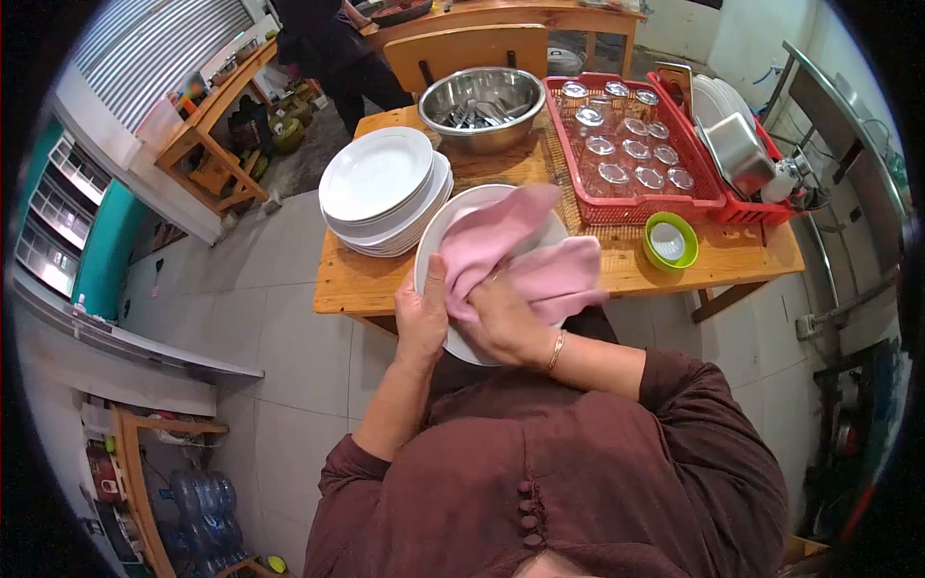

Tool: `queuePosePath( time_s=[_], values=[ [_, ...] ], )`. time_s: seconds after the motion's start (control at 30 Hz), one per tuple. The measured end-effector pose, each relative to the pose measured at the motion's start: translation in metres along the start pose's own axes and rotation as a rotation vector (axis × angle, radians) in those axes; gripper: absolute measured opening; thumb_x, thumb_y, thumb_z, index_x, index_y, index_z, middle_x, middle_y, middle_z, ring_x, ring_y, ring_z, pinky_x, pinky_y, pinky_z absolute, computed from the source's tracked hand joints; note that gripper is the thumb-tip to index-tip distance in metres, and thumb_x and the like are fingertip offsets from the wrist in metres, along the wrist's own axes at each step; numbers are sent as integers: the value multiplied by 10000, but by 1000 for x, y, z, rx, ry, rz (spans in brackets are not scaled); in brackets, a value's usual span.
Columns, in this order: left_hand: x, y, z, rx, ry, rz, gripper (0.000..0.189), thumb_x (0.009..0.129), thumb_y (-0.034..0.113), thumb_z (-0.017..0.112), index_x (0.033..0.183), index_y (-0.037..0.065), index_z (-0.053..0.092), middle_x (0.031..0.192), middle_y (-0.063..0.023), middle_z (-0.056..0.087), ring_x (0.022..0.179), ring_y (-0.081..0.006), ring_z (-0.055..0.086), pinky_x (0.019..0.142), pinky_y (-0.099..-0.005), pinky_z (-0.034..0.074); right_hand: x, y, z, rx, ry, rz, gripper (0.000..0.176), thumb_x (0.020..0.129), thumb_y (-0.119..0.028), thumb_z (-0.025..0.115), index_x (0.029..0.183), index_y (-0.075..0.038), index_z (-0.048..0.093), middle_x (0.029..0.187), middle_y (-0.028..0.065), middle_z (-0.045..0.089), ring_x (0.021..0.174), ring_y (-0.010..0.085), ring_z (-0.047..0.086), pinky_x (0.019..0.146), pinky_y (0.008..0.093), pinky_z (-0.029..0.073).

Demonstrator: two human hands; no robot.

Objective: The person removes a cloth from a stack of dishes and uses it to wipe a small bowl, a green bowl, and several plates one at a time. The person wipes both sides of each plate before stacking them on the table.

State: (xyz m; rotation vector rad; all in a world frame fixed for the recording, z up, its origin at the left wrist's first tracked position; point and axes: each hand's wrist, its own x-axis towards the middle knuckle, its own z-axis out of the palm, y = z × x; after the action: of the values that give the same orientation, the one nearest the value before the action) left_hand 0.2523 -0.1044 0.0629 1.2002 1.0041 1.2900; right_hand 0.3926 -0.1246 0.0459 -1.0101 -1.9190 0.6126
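Note:
My left hand [424, 313] grips the left rim of a white plate [431, 236], thumb on the upper face. The plate is tilted in front of my body at the table's near edge. My right hand [506, 323] presses a pink cloth [554, 275] against the plate's face, its fingers partly buried in the folds. One end of the cloth stands up, blurred by motion. A stack of white plates [376, 178] sits on the table just to the left.
On the wooden table [332, 279] stand a steel bowl [482, 135] of cutlery, a red basket [646, 204] of upturned glasses, a red rack [752, 207] with dishes and a green bowl [670, 262]. A person in dark clothes [332, 48] stands behind.

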Motion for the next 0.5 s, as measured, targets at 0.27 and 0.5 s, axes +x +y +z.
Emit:
queuePosePath(
  time_s=[0.27, 0.5],
  values=[
    [4, -4, -31, -229, 140, -169, 495, 994, 390, 519, 1209, -54, 564, 1095, -129, 652, 937, -169, 641, 806, -305, 534, -9, -5, -42, -95, -597, 71, 209, 843, -208, 623, 909, -9, 625, 945, 188, 613, 895, 368, 608, 821, 442, 485],
    [1, 3, -16, -123, 15, -237, 557, 994, 446, 493, 1237, -51, 561, 1116, -123, 649, 968, -159, 628, 840, -285, 507, 12, -28, -92, -437, -338, 338, 259, 829, -275, 628, 939, -41, 636, 1000, 169, 630, 935, 349, 623, 833, 458, 492]
  ],
)
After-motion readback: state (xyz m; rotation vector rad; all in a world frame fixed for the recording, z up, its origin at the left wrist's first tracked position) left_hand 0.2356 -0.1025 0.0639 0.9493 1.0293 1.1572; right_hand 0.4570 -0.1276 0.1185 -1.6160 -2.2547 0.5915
